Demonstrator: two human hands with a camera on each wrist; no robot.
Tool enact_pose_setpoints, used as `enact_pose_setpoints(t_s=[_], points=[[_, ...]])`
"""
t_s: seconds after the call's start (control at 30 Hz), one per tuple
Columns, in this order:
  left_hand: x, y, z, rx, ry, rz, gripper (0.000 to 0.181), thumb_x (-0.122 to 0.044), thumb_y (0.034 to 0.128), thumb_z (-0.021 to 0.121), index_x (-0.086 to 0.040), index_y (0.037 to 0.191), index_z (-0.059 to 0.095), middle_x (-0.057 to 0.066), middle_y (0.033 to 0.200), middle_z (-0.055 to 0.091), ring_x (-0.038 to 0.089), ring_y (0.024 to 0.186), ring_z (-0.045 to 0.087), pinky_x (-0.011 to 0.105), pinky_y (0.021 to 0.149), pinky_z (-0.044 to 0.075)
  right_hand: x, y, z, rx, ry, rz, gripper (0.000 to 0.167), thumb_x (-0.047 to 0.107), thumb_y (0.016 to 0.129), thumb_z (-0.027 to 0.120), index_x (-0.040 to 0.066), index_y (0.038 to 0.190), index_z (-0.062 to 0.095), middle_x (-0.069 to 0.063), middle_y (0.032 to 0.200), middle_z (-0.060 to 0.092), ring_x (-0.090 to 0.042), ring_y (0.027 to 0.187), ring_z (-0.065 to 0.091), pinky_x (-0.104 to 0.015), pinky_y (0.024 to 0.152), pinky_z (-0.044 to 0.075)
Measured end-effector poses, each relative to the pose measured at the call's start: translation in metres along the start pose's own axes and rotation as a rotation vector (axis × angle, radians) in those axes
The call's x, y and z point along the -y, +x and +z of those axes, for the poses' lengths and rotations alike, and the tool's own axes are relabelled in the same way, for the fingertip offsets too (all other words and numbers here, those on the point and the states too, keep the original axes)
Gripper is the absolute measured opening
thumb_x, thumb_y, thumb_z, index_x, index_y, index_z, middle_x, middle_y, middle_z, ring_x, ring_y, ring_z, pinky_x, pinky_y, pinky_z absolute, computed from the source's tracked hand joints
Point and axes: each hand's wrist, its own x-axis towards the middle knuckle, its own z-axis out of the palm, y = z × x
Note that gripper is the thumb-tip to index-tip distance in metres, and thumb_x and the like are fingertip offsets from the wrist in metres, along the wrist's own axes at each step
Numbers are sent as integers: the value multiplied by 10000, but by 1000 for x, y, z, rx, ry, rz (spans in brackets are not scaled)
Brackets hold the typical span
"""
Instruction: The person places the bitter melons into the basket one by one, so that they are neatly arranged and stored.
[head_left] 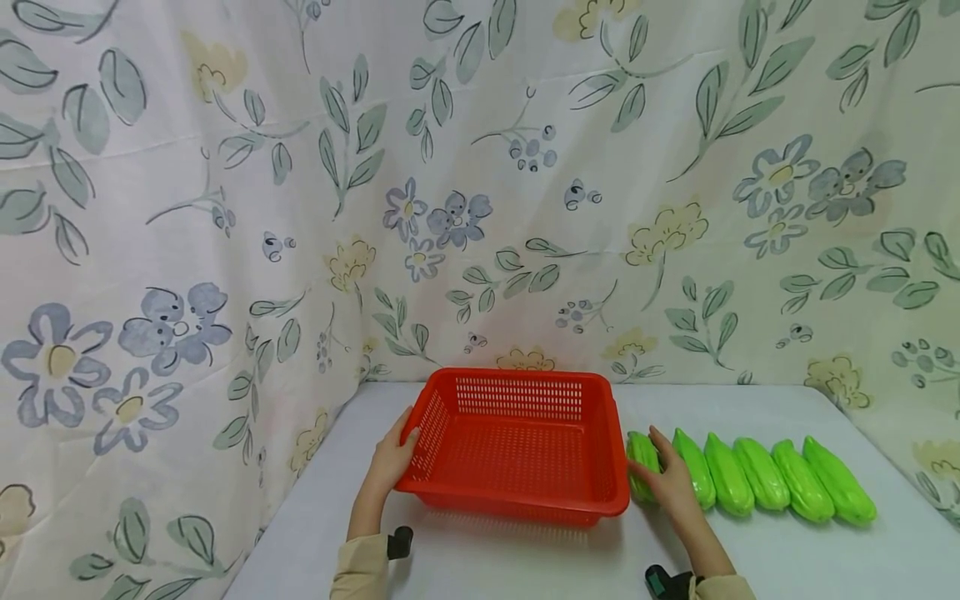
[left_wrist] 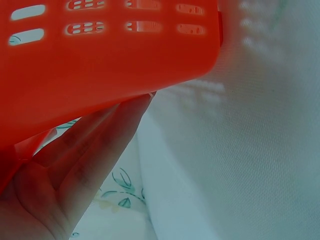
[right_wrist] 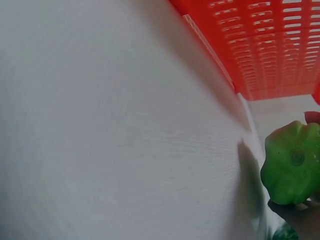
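A red plastic basket [head_left: 517, 450] with slotted walls has nothing in it. My left hand [head_left: 395, 458] grips its left rim, thumb over the edge; in the left wrist view the fingers [left_wrist: 107, 145] lie against the outside of the basket wall [left_wrist: 110, 65]. At the basket's right side my right hand [head_left: 669, 477] pinches the leftmost green ridged vegetable [head_left: 642, 467] between thumb and fingers. In the right wrist view the vegetable's end [right_wrist: 292, 162] faces the camera, with fingertips above and below it.
Several more green vegetables lie side by side in a row to the right, such as the rightmost one [head_left: 838, 481]. The white table [head_left: 525, 567] meets a hanging floral cloth [head_left: 480, 208] at the back and left side.
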Motion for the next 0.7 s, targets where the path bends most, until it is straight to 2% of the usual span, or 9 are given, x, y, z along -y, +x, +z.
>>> enact_pose_setpoints(t_s=[0.27,0.5,0.7], points=[[0,-1,0,-3,5,-2,537,-246,1032,452,-126,1534,305,283,1381,509,233,763,576,297,593,440,10,1,-5,-12,-2,-31,809,210,941,632,40,1560,140,-258,1594,193,-502,1428,221,-618,1112,269],[1,1,1,-7,-5,-7,538,-246,1031,453,-124,1534,305,275,1395,501,240,793,572,294,604,430,19,3,-11,-28,-30,-23,826,255,948,623,80,1572,110,-230,1604,190,-499,1436,208,-625,1114,262],[1,1,2,-4,-17,-17,537,-242,1031,453,-134,1536,305,274,1383,510,233,758,577,290,585,435,32,5,-17,-59,-18,-52,825,230,937,633,70,1569,127,-248,1591,215,-512,1419,235,-633,1108,264]])
